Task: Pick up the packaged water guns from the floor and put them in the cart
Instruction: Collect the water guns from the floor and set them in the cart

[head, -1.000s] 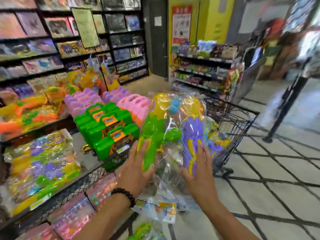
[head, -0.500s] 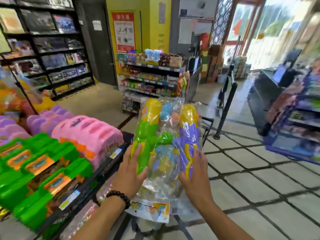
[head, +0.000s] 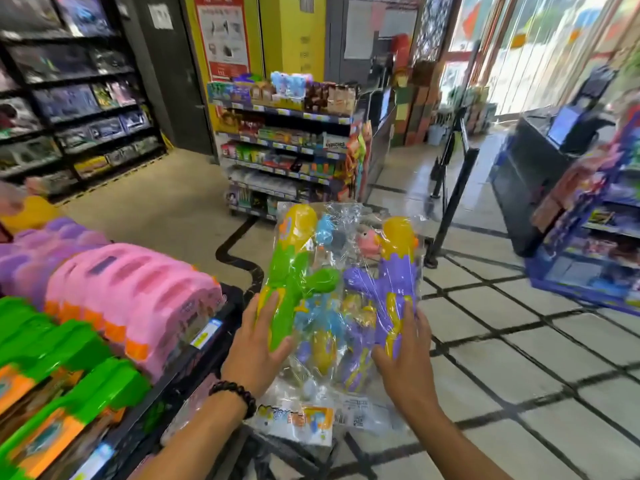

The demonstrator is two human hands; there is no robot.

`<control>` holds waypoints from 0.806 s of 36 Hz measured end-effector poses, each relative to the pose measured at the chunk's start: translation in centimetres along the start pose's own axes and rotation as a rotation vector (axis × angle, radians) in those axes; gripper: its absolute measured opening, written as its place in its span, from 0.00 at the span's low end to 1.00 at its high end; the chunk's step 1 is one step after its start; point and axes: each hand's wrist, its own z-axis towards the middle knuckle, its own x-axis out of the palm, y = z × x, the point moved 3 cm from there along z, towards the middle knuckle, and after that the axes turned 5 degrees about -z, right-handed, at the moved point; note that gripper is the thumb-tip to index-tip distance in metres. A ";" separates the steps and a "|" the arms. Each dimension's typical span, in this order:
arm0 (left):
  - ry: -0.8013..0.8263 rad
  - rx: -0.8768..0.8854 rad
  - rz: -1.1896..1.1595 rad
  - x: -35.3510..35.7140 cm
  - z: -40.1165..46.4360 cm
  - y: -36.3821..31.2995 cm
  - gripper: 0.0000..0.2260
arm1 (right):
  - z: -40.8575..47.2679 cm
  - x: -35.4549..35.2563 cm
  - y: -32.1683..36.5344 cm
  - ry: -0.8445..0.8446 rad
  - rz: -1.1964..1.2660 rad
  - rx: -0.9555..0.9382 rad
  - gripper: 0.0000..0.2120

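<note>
Left hand (head: 258, 341), right hand (head: 403, 355) grip packaged water guns (head: 341, 292) | upright, long axis vertical

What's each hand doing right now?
Left hand: grips the green water gun side of the clear package.
Right hand: grips the purple water gun side of it.

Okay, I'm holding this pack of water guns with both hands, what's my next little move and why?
Probably lower the pack of water guns toward the cart; I can't clearly see it. Your left hand and right hand already grip it off the floor.
</note>
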 end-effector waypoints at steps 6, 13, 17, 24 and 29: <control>0.037 -0.059 0.039 4.6 5.9 1.1 0.39 | 7.4 1.8 -5.6 0.014 0.053 0.088 0.46; 0.108 -0.131 0.131 11.3 12.9 1.3 0.42 | 15.9 3.4 -11.3 0.088 0.025 0.167 0.47; 0.166 -0.173 0.176 15.4 15.8 1.8 0.40 | 19.5 4.0 -14.8 0.109 0.029 0.192 0.45; 0.265 -0.256 0.237 20.1 17.1 4.0 0.39 | 21.0 4.6 -19.2 0.118 0.099 0.316 0.45; 0.306 -0.277 0.242 22.6 18.6 6.7 0.41 | 21.9 7.0 -20.7 0.122 0.025 0.306 0.47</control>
